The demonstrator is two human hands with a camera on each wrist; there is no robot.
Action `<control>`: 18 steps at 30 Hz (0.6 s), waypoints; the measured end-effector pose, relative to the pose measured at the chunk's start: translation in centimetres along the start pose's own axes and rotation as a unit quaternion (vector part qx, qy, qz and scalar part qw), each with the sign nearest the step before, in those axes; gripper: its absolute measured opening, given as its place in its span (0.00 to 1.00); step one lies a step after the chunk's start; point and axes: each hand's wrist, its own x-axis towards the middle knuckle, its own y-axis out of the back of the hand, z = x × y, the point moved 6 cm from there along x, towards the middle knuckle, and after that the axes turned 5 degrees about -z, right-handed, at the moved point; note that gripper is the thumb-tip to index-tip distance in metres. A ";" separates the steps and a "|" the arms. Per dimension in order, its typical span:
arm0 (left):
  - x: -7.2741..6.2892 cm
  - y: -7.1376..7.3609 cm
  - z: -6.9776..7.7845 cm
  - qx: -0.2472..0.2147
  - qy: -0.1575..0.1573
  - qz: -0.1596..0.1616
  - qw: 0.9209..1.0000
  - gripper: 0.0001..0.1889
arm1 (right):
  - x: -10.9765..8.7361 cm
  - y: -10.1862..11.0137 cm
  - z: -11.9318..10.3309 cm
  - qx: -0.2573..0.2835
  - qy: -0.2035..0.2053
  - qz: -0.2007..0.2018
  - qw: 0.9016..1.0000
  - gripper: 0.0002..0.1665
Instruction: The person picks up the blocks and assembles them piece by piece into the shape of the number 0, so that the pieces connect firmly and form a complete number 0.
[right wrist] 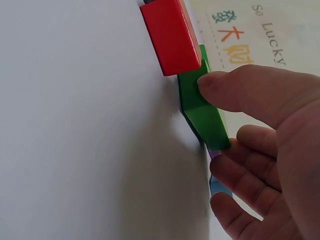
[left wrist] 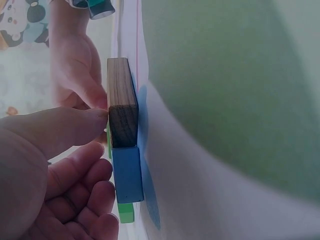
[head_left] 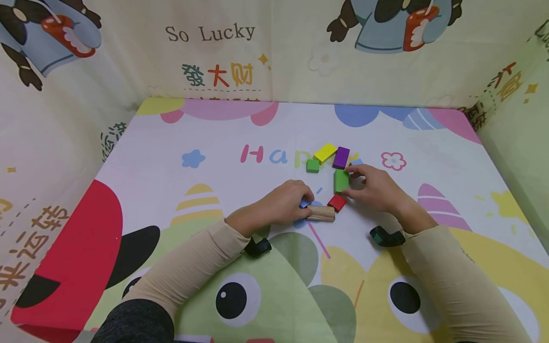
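My left hand (head_left: 283,202) has its thumb at the end of a wood-grain block (left wrist: 122,105) and its curled fingers against a blue block (left wrist: 128,175); the two blocks meet end to end. My right hand (head_left: 373,188) grips a green block (head_left: 341,181) between thumb and fingers, the thumb on its near end. A red block (head_left: 337,203) lies between the wood-grain block and the green one, angled at their corners. In the right wrist view the red block (right wrist: 172,37) overlaps the green block's (right wrist: 202,105) near end.
Beyond the green block lies a purple block (head_left: 340,157), with a yellow block (head_left: 325,153) at its left and a small green block (head_left: 312,166) below that. A light blue block (head_left: 357,163) shows just behind my right fingers. Printed curtains rise behind the cartoon-patterned tabletop (head_left: 257,176).
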 end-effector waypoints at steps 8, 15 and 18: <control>0.0 0.0 -0.1 0.003 0.002 -0.001 1.000 0.13 | 0.1 -0.1 0.2 -0.003 0.006 0.003 1.000 0.38; 0.0 -0.1 -0.1 0.002 0.000 0.000 1.000 0.13 | 0.2 -0.2 0.1 0.000 0.005 -0.006 1.000 0.38; 0.0 -0.1 -0.1 0.002 0.000 0.000 1.000 0.13 | 0.2 -0.2 0.1 0.001 0.002 -0.010 1.000 0.38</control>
